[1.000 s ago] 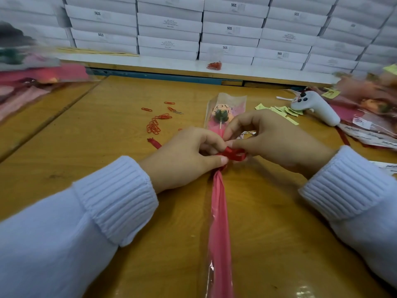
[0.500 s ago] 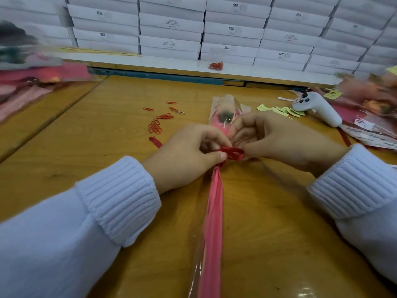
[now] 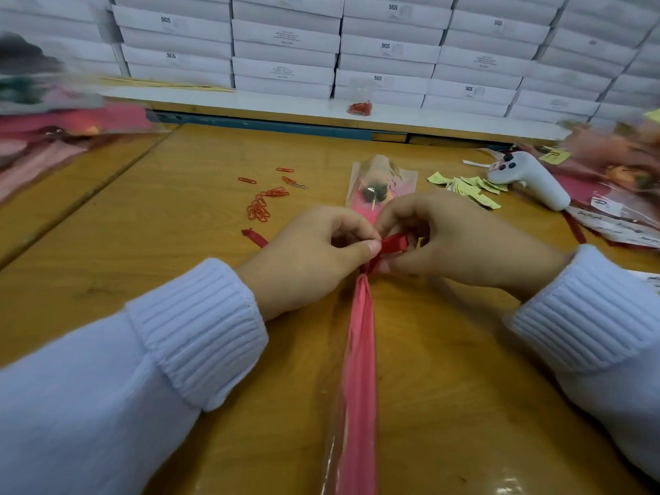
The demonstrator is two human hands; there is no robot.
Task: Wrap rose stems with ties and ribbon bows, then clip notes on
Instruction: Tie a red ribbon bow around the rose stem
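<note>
Head view: my left hand and right hand clamp their fingers on the red ribbon around the wrapped rose on the worktop; the bow seems half-tied, with notes and paper clips untouched.

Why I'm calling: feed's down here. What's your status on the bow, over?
Left hand and right hand both pinching red ribbon at neck of wrapped rose. Bow not yet finished. Nothing blocking; paper clips lie apart, left.
</note>
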